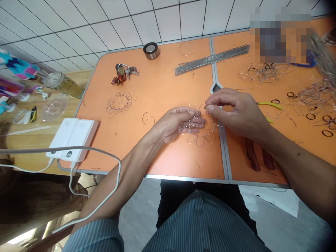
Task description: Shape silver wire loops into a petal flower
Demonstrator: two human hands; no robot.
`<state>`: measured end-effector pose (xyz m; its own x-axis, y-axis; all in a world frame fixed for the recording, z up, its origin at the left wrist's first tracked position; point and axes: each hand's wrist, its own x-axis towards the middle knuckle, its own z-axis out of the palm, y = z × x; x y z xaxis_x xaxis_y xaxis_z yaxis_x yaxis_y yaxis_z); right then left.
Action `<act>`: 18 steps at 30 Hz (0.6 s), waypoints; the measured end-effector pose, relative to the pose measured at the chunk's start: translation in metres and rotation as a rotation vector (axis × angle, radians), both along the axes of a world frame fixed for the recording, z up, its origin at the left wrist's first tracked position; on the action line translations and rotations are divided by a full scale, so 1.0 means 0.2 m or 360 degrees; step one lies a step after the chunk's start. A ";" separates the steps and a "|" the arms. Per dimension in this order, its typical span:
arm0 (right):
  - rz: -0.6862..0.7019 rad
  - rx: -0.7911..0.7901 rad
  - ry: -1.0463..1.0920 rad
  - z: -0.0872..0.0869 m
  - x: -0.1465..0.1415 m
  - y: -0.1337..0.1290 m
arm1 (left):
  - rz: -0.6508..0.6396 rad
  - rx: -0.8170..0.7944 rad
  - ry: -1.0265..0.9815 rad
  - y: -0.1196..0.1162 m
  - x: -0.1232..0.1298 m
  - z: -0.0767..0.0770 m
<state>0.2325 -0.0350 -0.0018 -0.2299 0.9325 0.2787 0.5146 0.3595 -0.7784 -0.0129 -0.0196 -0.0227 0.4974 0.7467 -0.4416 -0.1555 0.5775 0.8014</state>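
Thin wire bent into a ring of petal-like loops (201, 140) hangs between my hands above the orange table. My left hand (181, 120), palm turned up, holds the left side of this wire ring between thumb and fingers. At its upper right edge, my right hand (231, 108) pinches the wire with thumb and forefinger. A finished-looking looped wire ring (119, 102) lies flat to the left. Under my right hand and forearm are pliers with yellow grips (270, 105) and dark red handles (252, 155), partly hidden.
A bundle of straight wires (210, 60) crosses the table's metal seam. Keys (126, 72) and a round tape roll (151, 50) lie at the back. Tangled wire (265, 72) and small dark rings (327, 133) are on the right. White power banks (72, 138) trail a cable over my left arm.
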 end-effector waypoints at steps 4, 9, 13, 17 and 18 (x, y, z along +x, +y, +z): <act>-0.0049 -0.0073 -0.0011 0.02 0.01 0.00 | 0.0009 0.0009 0.0015 0.00 0.00 0.00; -0.0229 -0.0096 0.0052 0.05 0.02 0.01 | 0.0030 0.0020 0.0017 0.00 0.00 0.02; -0.0345 -0.0188 0.0021 0.06 0.04 0.03 | 0.0086 0.0038 -0.0001 0.01 -0.01 0.04; -0.0343 -0.0321 -0.0055 0.05 0.07 0.05 | 0.0121 0.0035 -0.0027 0.02 -0.03 0.05; -0.0333 -0.0354 -0.0055 0.05 0.08 0.06 | 0.0128 0.0036 -0.0029 0.02 -0.03 0.05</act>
<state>0.2480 -0.0231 0.0080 -0.0323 0.9978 0.0577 0.5870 0.0657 -0.8069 -0.0192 -0.0156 -0.0132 0.4429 0.7943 -0.4157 -0.2153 0.5444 0.8108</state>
